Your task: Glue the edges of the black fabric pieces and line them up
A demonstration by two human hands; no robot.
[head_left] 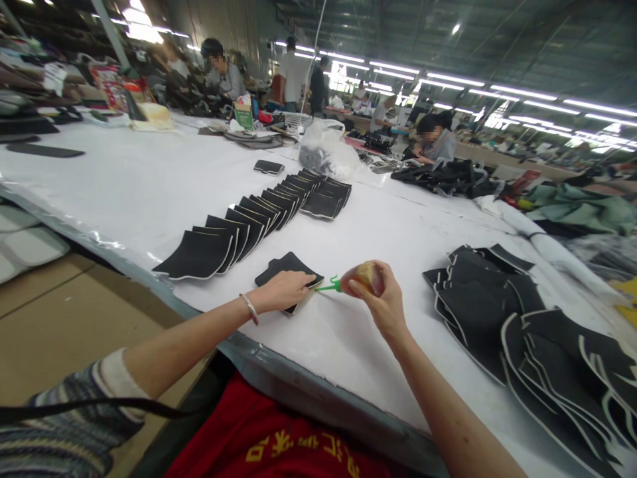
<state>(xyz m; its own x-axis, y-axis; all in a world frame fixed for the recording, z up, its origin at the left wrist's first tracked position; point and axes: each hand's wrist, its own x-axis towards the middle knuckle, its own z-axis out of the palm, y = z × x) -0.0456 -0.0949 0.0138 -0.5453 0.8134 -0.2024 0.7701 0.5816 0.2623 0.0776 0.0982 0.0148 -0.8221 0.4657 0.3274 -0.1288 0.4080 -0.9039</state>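
My left hand (284,291) lies flat on a black piece (283,265) with pale edges, near the front edge of the white table (328,338). Its fingers point right, and part of the piece is hidden under them. In my right hand (384,299) is a squeeze bottle (362,279) with amber contents, tilted on its side. The bottle's green nozzle (329,287) points left, its tip at the right edge of the piece, close to my left fingertips.
A fanned row of black pieces (253,226) runs behind my left hand. Larger black pieces (478,299) are heaped at the right. Farther back are a clear plastic bag (328,146) and a small black piece (269,166). Several people work in the background.
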